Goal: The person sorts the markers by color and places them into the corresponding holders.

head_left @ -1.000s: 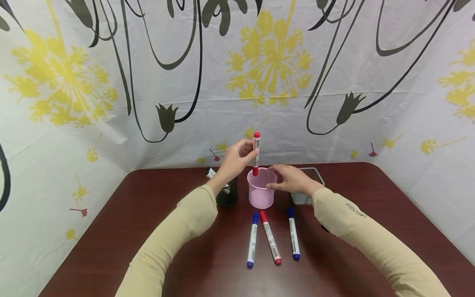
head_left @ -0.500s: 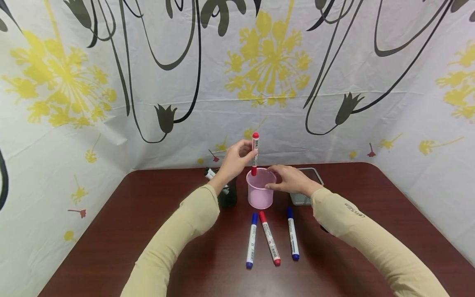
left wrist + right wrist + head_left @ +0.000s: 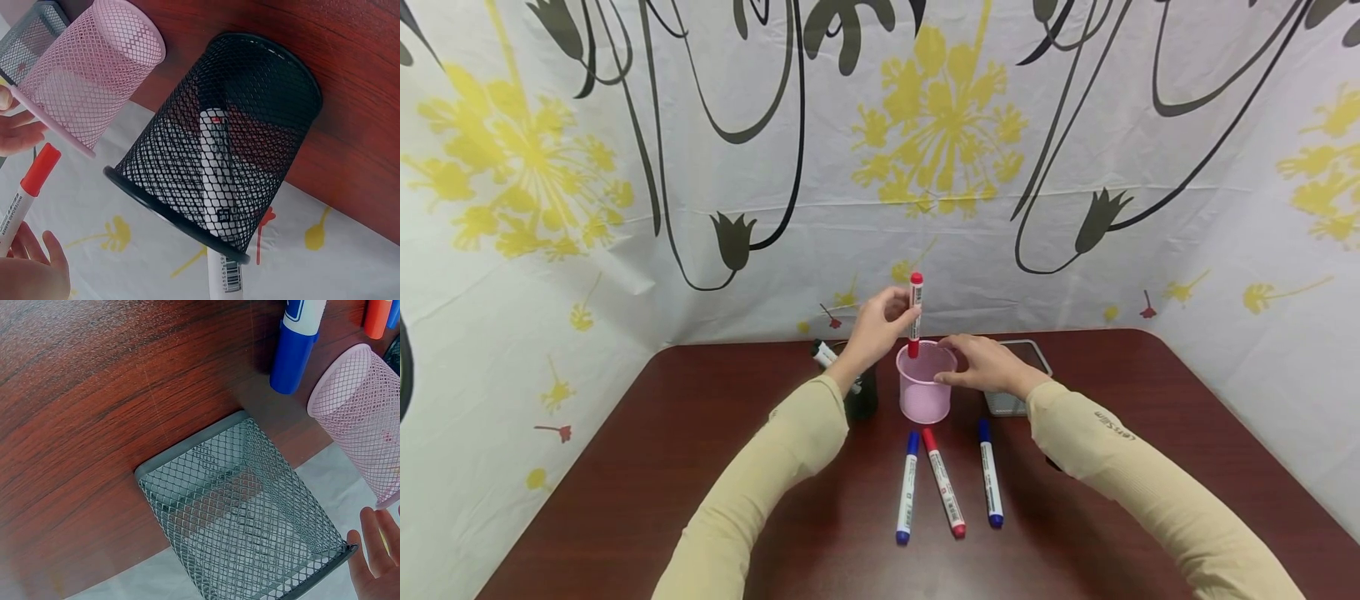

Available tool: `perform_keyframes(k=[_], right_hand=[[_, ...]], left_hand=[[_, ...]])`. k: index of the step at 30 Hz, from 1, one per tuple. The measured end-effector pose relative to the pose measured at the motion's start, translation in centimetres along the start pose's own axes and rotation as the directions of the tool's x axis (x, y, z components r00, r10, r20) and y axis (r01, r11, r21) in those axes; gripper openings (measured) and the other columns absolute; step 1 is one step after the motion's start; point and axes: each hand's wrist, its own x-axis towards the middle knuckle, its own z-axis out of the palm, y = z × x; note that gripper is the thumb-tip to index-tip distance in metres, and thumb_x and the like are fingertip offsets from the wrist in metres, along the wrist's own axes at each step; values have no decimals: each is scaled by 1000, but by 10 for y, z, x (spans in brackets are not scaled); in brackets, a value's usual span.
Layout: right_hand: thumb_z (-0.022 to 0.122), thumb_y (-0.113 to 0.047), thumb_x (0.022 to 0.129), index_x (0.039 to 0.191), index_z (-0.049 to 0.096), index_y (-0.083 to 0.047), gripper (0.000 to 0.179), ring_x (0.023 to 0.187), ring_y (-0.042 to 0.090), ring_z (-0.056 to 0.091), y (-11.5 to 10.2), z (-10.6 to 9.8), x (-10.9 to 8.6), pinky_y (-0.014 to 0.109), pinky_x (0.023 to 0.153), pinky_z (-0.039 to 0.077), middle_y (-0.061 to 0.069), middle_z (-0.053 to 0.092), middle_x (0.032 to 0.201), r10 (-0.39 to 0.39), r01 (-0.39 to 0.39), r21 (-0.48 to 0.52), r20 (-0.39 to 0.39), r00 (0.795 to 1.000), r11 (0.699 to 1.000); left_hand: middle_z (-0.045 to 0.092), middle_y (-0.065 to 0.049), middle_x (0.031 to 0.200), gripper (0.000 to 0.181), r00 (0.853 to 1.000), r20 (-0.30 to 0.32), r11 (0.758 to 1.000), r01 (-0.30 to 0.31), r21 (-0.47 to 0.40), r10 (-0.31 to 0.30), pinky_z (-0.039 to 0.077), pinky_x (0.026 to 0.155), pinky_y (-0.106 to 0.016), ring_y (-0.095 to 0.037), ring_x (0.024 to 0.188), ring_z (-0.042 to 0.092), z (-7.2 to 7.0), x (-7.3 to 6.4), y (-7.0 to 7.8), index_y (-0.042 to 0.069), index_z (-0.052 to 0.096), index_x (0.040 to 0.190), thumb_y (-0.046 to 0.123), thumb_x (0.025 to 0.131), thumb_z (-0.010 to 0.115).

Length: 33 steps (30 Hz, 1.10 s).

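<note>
My left hand (image 3: 877, 327) pinches a red whiteboard marker (image 3: 916, 300) upright, its red lower end overlapping the far rim of the pink mesh pen cup (image 3: 924, 400) in the head view. Around that cup's rim, my right hand (image 3: 988, 364) holds on from the right, thumb in front and fingers behind. The left wrist view shows the marker's red cap (image 3: 41, 169) close to the pink cup's open end. Partly behind my left wrist stands a black mesh pen cup (image 3: 250, 131) with a black-capped white marker (image 3: 217, 169) in it.
A grey square mesh holder (image 3: 244, 506) stands right of the pink cup, under my right forearm. In front lie a blue marker (image 3: 907, 490), another red marker (image 3: 944, 485) and a second blue marker (image 3: 991, 475). A patterned cloth (image 3: 940, 242) hangs behind the table (image 3: 662, 467).
The left hand has dipped very slightly with the red marker. My right hand stays at the pink cup's rim, and the head view has shifted a little.
</note>
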Motion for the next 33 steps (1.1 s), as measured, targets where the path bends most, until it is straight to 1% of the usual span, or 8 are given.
perform_keyframes(k=[7,16,24,33], right_hand=[[65,-46,75,117,53,-2,62,93,22,54,0,0,0,40,78,44,12,57,109,-7,7,-12,-6,1000,1000],[66,-44,74,117,53,-3,60,93,23,54,-1,0,0,41,78,44,11,57,108,5,-5,-10,-8,1000,1000],[64,-48,74,117,53,-3,63,94,23,54,0,1,0,41,79,44,11,56,110,14,-14,-16,-1,1000,1000],[65,-46,75,117,53,-3,62,95,24,54,-1,1,0,41,80,43,11,56,110,14,-14,-27,-1,1000,1000]], left_hand=[[63,-7,93,21,1000,1,1000,14,26,-14,44,76,-24,-14,86,58,4,-3,-7,4,58,102,16,84,61],[63,-7,93,21,1000,0,999,25,43,-25,44,76,-24,-14,85,58,7,-9,-15,4,58,102,15,84,61],[63,-8,94,21,999,12,997,45,60,-46,44,77,-25,-16,86,59,7,-15,-19,3,58,101,14,84,61],[63,-8,93,20,999,21,994,46,96,-48,45,75,-25,-17,83,59,9,-20,-28,3,59,99,14,83,62]])
